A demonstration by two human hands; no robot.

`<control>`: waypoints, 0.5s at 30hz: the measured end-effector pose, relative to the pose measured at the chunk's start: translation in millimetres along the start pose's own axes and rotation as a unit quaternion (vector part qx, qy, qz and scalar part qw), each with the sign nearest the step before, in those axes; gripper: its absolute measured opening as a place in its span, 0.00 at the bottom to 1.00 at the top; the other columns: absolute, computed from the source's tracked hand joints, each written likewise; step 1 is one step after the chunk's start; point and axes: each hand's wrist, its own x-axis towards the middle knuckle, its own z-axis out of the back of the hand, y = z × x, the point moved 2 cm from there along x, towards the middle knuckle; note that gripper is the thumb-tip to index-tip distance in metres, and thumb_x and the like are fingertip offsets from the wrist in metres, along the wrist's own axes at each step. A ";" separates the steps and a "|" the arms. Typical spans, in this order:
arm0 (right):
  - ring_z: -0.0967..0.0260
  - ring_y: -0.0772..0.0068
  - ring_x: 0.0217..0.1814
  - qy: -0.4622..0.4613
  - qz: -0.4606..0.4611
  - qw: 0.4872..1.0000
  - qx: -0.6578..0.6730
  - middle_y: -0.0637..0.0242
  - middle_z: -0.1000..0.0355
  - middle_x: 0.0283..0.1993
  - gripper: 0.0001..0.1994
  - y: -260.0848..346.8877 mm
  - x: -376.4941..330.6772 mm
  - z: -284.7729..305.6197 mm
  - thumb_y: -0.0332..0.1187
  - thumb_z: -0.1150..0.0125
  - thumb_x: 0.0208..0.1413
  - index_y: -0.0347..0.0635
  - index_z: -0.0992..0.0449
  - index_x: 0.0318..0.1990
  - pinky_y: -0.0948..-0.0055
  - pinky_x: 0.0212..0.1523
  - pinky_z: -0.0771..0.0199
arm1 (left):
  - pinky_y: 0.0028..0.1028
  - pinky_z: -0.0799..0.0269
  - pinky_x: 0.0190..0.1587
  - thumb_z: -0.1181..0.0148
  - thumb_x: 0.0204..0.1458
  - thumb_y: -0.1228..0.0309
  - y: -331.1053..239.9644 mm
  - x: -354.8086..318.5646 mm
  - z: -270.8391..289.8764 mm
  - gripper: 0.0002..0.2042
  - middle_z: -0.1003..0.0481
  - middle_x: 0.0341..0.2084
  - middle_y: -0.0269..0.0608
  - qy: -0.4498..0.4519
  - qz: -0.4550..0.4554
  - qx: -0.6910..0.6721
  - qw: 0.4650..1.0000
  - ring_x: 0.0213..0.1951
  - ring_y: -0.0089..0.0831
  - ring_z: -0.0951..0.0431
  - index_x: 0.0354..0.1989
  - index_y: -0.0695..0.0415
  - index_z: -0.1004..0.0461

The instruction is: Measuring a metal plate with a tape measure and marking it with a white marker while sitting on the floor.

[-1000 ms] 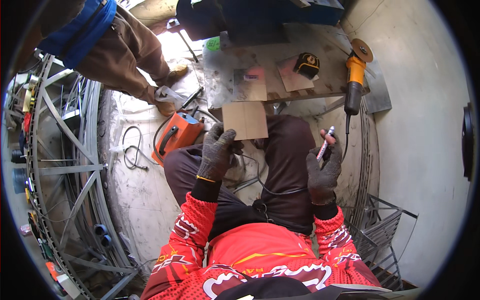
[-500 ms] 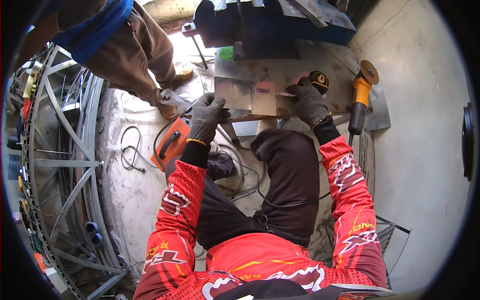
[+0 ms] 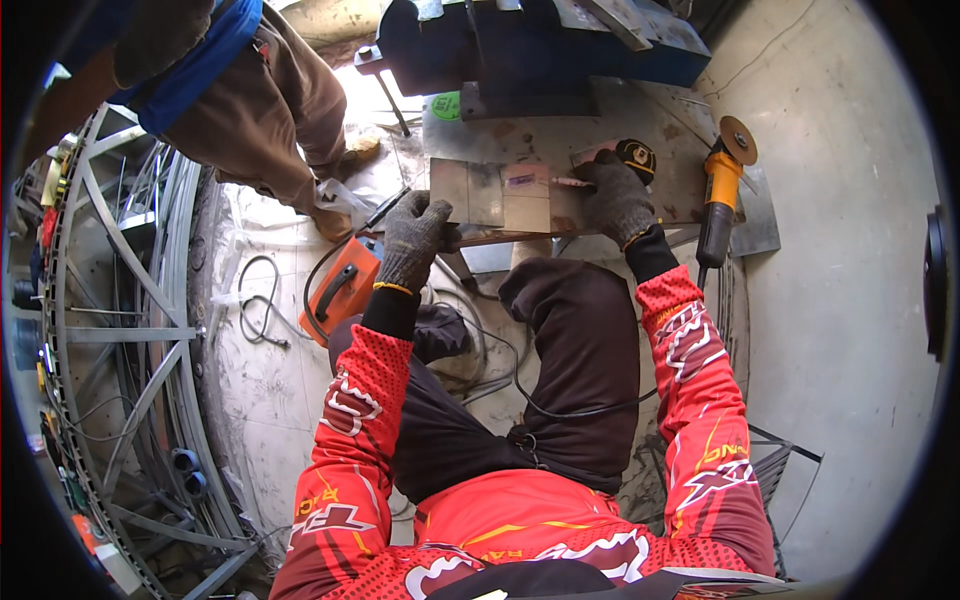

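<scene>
A small square metal plate point(image 3: 490, 195) lies on a larger steel sheet point(image 3: 600, 120) on the floor in front of my knees. My left hand point(image 3: 415, 238), in a grey glove, grips the plate's near left corner. My right hand point(image 3: 617, 197), also gloved, holds a pink marker point(image 3: 570, 182) with its tip on the plate's right part. A purple mark point(image 3: 521, 181) shows on the plate. A black and yellow tape measure point(image 3: 637, 156) lies just behind my right hand.
A yellow angle grinder point(image 3: 718, 200) lies to the right of my right hand. By my left knee sits an orange welding machine point(image 3: 340, 290) with cables. Another person in brown trousers point(image 3: 280, 110) stands at the upper left. Further off are a blue machine point(image 3: 540, 40) and a metal frame point(image 3: 110, 330).
Both hands have moved forward from above my lap to the metal plate. The left now grips its corner, and the right has brought the marker onto it.
</scene>
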 end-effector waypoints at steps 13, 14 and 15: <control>0.26 0.48 0.60 0.019 -0.011 1.000 0.011 0.56 0.25 0.59 0.17 3.6 3.7 -3.4 0.29 0.38 0.51 0.48 0.16 0.50 0.57 0.61 0.26 | 0.28 0.19 0.27 0.40 0.60 0.69 -2.4 -0.6 -5.6 0.12 0.22 0.28 0.42 -0.013 -0.023 -0.004 1.000 0.24 0.29 0.19 0.45 0.66 0.25; 0.26 0.48 0.60 0.017 -0.012 1.000 0.010 0.56 0.25 0.59 0.17 -1.4 4.4 -7.6 0.29 0.38 0.51 0.48 0.16 0.50 0.57 0.61 0.26 | 0.26 0.21 0.24 0.41 0.61 0.70 -3.2 -0.6 -7.6 0.12 0.22 0.27 0.42 -0.016 -0.030 -0.011 0.999 0.22 0.28 0.20 0.44 0.68 0.25; 0.25 0.47 0.57 -0.006 0.012 1.000 0.019 0.55 0.23 0.54 0.17 -7.7 5.9 -14.4 0.31 0.36 0.49 0.47 0.15 0.48 0.57 0.58 0.25 | 0.26 0.21 0.24 0.41 0.61 0.70 -3.9 -0.5 -9.4 0.12 0.22 0.27 0.42 -0.015 -0.031 -0.012 0.999 0.22 0.28 0.20 0.44 0.68 0.25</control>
